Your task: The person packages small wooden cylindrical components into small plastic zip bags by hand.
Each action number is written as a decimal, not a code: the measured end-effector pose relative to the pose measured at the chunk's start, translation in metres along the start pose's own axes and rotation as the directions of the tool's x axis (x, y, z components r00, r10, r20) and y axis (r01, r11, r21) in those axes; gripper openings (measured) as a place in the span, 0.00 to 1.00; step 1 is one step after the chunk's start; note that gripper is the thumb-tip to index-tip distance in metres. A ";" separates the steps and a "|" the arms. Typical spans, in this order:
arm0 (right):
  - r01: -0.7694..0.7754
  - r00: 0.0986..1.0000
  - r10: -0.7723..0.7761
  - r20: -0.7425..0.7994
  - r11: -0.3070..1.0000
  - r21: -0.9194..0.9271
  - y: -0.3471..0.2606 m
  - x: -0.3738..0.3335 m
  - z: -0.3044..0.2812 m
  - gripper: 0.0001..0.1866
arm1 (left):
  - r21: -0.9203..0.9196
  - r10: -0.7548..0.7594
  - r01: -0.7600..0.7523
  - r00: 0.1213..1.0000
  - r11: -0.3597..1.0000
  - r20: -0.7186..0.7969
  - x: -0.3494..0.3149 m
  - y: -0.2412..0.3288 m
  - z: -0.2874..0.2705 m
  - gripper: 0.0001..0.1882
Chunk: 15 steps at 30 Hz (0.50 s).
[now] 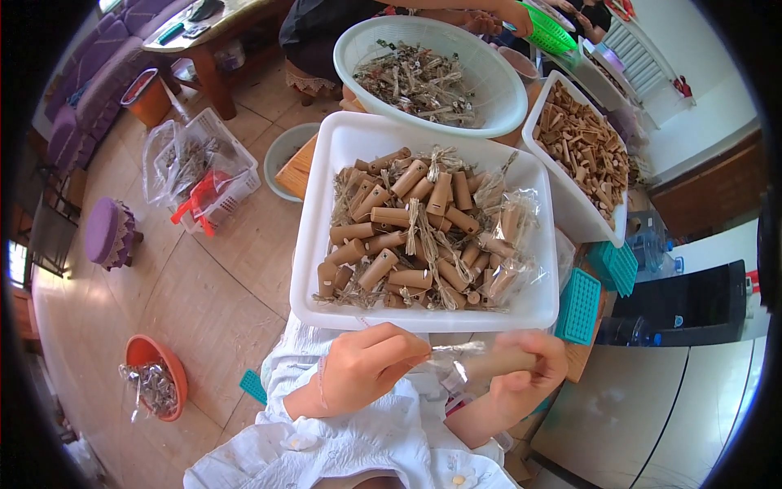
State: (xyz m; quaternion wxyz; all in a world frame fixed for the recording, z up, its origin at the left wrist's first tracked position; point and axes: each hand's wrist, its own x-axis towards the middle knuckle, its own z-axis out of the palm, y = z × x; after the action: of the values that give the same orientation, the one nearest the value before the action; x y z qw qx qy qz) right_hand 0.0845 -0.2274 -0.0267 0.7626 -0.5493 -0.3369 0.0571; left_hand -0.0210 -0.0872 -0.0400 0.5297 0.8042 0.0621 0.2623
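My left hand (366, 367) pinches the open end of a clear plastic sleeve (444, 359) just below the white rectangular tub (314, 244). My right hand (525, 367) grips a brown wooden cylinder (498, 360) that lies partly inside that sleeve. The tub in front of me holds several brown cylinders (411, 224) tied with straw-coloured twine, some in clear bags on its right side.
A round white basket (505, 90) of small twine-tied pieces sits beyond the tub. A second white tub (582, 147) of small wooden pieces lies to the right. Teal grid trays (578, 306) stand at the tub's right. An orange basin (155, 379) and a white basket (204, 171) rest on the floor. Another person sits at the far side.
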 end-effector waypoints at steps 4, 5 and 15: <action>-0.065 0.988 0.025 -0.151 0.962 -0.266 0.000 0.004 0.016 0.23 | 0.043 0.040 -0.040 0.999 0.998 0.014 -0.005 -0.002 -0.004 0.09; -0.059 0.989 0.014 -0.149 0.952 -0.301 0.006 0.008 0.019 0.23 | 0.039 0.040 -0.040 0.999 0.998 0.014 -0.006 -0.004 -0.006 0.09; -0.389 0.898 0.414 0.151 0.906 -0.170 0.000 -0.003 0.012 0.26 | 0.048 0.021 -0.020 0.999 0.999 -0.025 -0.007 -0.008 -0.014 0.08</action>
State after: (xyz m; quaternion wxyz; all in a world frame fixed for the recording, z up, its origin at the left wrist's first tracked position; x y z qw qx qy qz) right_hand 0.0748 -0.2188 -0.0263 0.6610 -0.6498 -0.2881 0.2408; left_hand -0.0326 -0.0747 -0.0454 0.5067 0.8139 0.0669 0.2765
